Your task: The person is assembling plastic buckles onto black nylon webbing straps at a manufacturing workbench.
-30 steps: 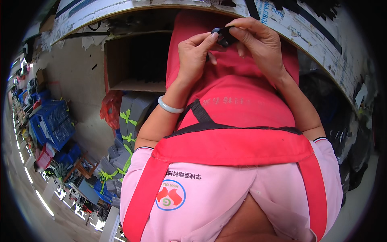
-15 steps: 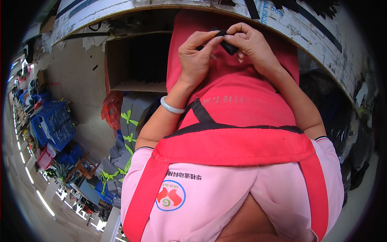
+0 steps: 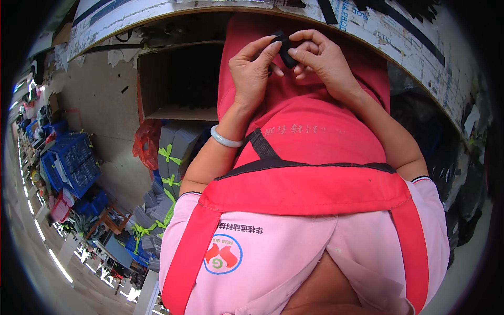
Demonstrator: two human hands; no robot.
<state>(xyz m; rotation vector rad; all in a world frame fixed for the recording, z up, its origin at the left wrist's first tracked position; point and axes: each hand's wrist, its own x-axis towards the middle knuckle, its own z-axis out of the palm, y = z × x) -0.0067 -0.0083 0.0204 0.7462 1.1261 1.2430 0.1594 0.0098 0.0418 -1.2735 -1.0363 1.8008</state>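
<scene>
A small black strip [image 3: 286, 52], soft-looking like folded fabric or webbing, is held up over the lap of my red apron [image 3: 310, 142]. My left hand [image 3: 251, 71] pinches its upper part between thumb and forefinger. From the other side, the curled thumb and fingers of my right hand [image 3: 321, 60] close at the strip's right edge; part of their contact is hidden. A pale bangle [image 3: 226, 137] circles my left wrist.
Ahead, a worktable edge [image 3: 367, 42] curves across, with black strips [image 3: 328, 10] on top. Left of my lap an open cardboard box [image 3: 181, 111] holds dark items. Grey bundles tied with green ribbon [image 3: 170, 144], a red plastic bag [image 3: 147, 142] and blue crates [image 3: 73, 163] stand beside and beyond it.
The black strip has turned more upright and shows more of its flat side. My left hand has shifted slightly up and left, and the fingertips of both hands are farther apart.
</scene>
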